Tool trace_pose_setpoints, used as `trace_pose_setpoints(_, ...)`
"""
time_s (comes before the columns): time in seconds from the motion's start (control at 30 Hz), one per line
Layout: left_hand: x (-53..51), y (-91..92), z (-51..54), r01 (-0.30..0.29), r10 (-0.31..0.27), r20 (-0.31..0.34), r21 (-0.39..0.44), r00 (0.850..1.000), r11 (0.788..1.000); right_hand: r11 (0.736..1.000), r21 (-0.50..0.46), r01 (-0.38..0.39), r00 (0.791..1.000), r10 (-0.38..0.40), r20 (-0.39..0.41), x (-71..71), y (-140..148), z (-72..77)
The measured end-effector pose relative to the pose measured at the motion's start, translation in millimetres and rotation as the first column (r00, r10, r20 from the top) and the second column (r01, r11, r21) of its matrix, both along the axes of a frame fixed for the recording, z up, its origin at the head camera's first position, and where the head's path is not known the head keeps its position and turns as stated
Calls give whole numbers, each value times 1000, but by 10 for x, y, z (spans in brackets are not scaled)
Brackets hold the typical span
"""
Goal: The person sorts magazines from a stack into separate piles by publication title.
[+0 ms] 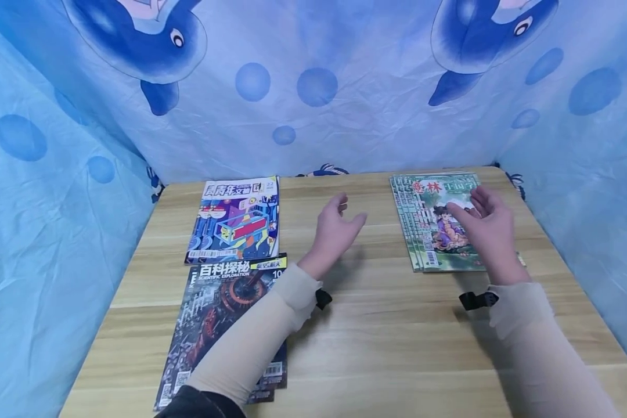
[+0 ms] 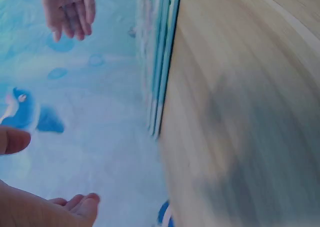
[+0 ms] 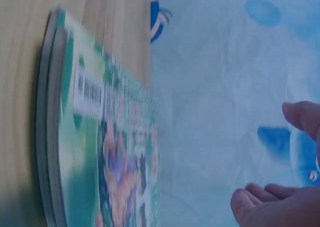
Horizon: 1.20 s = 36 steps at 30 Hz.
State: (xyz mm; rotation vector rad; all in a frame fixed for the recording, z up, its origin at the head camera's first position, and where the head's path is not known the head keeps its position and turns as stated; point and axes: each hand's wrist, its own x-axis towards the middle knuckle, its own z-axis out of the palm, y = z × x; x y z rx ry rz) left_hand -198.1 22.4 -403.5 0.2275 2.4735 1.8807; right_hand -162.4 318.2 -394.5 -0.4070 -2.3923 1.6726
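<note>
A stack of green magazines (image 1: pixel 441 232) lies at the right of the wooden table, slightly fanned to the left. Above its right part hovers my right hand (image 1: pixel 493 229), thumb and fingers apart, holding nothing. The right wrist view shows the same stack's cover and edges (image 3: pixel 120 152) beside that hand (image 3: pixel 280 202). My left hand (image 1: pixel 337 232) is over the middle of the table with relaxed, spread fingers and nothing in them. In the left wrist view, the stack's edge (image 2: pixel 162 62) stands apart from the left hand (image 2: pixel 55 209).
At the left, purple and white magazines (image 1: pixel 235 223) lie behind dark science magazines (image 1: pixel 219 325); my left forearm passes over the dark ones. Blue dolphin-print fabric (image 1: pixel 313 133) walls the table (image 1: pixel 366 348) at the back and both sides.
</note>
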Motion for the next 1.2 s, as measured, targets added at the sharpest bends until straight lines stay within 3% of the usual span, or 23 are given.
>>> trace_pose_setpoints(0.13, 107, -225, 51, -6, 5, -9, -16, 1000, 1000, 1000, -1, -9, 999, 9, -42, 78, -137, 13)
trace_pose_setpoints(0.27, 191, -497, 67, -49, 47, -36, -40, 998, 998, 999, 8, -41, 996, 42, -74, 136, -308, 23)
trace_pose_setpoints(0.53, 327, -961, -39, -108, 109, -72, 23, 991, 994, 991, 9, -133, 987, 134, -92, 222, -622, -4)
trace_pose_setpoints(0.73, 429, -1133, -74, -158, 161, -64, 48, 985, 986, 984, -2, -176, 980, 175, -97, 229, -748, -115)
trace_pose_setpoints(0.9, 490, -1253, -71, -188, 191, -97, 39, 977, 981, 975, -24, -223, 967, 218, -134, 211, -805, -207)
trace_pose_setpoints(1.13, 541, -1361, -94, -182, 183, -69, 29, 981, 983, 972, -33, -234, 966, 229, -119, 339, -858, -54)
trace_pose_setpoints(1.2, 545, -1386, -94, -177, 178, -77, 16, 981, 984, 972, -27, -232, 966, 227, -121, 333, -838, -92)
